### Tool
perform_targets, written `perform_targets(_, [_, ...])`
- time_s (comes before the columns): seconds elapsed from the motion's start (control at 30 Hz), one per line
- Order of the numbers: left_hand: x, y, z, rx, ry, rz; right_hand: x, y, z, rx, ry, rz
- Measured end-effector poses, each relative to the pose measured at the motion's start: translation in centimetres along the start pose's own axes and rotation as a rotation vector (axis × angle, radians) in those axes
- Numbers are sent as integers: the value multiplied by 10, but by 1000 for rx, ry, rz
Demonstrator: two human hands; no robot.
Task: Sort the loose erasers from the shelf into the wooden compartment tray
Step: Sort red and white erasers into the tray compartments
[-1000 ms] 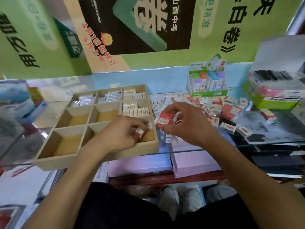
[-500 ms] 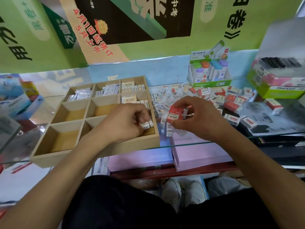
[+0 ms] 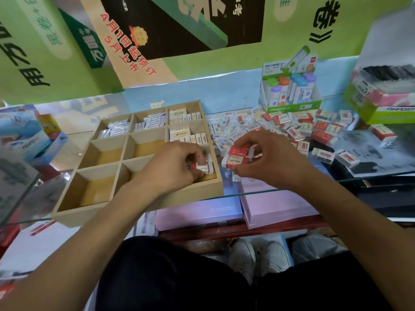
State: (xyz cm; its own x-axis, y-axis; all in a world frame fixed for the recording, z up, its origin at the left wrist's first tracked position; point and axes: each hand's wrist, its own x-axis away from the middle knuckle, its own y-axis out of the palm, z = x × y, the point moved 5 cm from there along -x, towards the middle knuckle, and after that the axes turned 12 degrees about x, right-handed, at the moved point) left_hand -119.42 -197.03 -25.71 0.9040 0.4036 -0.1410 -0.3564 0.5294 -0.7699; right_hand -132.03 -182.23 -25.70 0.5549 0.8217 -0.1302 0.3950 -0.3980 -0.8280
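On the glass shelf, our left hand [image 3: 173, 164] pinches a small eraser [image 3: 200, 167] inside the tray [image 3: 94, 176]'s near-right compartment; our right hand [image 3: 265, 158] clamps a stack [image 3: 238, 156] beside the tray. We judge the stack could slip and scatter.

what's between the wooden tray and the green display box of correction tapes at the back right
In the head view, a loose pile of erasers in red and white sleeves covers the glass shelf between the wooden tray and the green display box.
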Motion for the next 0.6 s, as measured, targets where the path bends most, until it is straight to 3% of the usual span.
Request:
perform_targets(0.07, [1,-6,-2,20,-63,61,0,0,1,9,5,-8])
perform_targets(0.23, [5,-9,-1,427,-179,61,0,-2,7,-1,11,-2])
perform_targets(0.6, [0,3,4,-42,-62,28,0,1,9,-1,9,-15])
